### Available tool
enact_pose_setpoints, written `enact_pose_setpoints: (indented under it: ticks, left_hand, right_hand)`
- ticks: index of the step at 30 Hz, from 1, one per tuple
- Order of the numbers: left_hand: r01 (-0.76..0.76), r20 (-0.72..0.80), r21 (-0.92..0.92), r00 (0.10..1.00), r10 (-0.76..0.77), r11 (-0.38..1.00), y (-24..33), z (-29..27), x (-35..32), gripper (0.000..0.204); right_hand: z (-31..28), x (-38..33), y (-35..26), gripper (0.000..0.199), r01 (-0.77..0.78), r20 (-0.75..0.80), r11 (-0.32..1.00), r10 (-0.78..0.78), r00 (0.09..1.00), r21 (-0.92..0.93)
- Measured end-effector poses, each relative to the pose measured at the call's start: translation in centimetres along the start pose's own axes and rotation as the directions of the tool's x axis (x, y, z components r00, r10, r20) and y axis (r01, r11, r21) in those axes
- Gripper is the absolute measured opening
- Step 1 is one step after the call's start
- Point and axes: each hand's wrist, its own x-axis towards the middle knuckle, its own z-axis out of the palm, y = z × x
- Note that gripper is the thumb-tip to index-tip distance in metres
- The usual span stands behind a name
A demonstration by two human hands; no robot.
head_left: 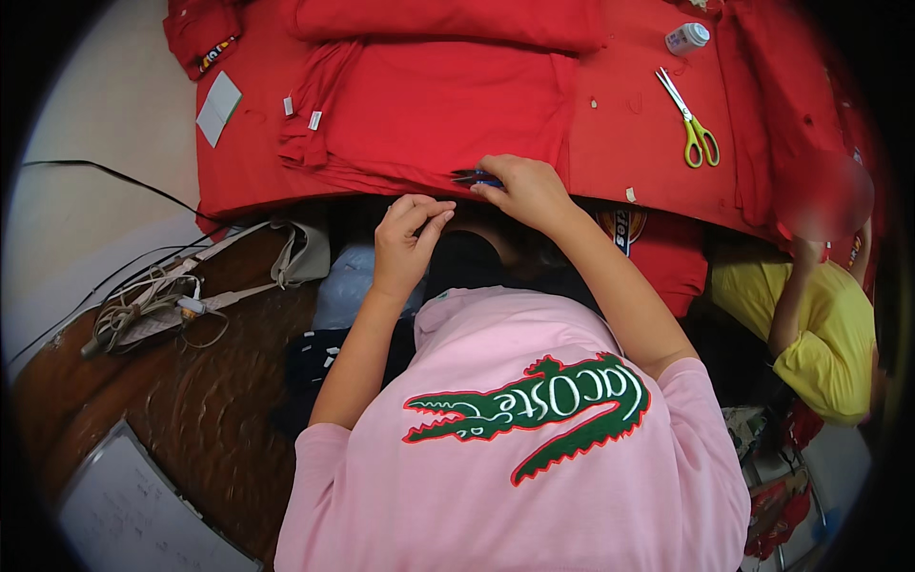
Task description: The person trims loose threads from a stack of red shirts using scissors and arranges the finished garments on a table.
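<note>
A stack of folded red garments [448,110] lies on the red-covered table in front of me, its near edge at the table's front. My right hand [530,193] is wrapped round small thread snips [484,178] with a blue handle, and their dark blades point left over that edge. Just left of them and a little nearer to me, my left hand [406,236] is pinched, thumb against fingertips. Whatever lies in the pinch is too small to make out. Two white labels [315,120] show at the stack's left side.
Yellow-handled scissors [701,143] and a white bottle [687,38] stand out on the table's right. A pale card [219,109] lies at the left. Another person in yellow [810,329] sits at the right. Coiled cables [143,305] hang at the left, beside a whiteboard [143,505].
</note>
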Motion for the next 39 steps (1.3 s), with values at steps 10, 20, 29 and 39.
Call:
enact_pose_setpoints:
  ticks: [10,20,29,39]
  left_hand:
    - [0.060,-0.018,-0.070,0.998,-0.061,0.996,0.7,0.7,0.2,0.014]
    - [0.370,0.573,-0.041,0.769,-0.282,0.928,-1.4,-0.9,-1.1,0.018]
    - [-0.206,0.070,0.376,0.978,0.194,0.903,-4.3,-1.5,6.2,0.022]
    - [-0.125,0.169,0.274,0.982,0.080,0.954,-7.4,-2.2,6.7,0.011]
  right_hand:
    - [1.4,2.6,-0.4,0.033,-0.001,0.083,0.999,-0.002,0.997,0.034]
    - [2.0,2.9,1.9,0.035,-0.194,-0.001,0.899,0.212,0.977,0.392]
    - [0.4,3.4,1.5,0.031,-0.350,0.175,0.507,0.359,0.917,0.788]
    - [2.6,3.4,-2.0,0.036,-0.211,0.072,0.948,0.200,0.977,0.237]
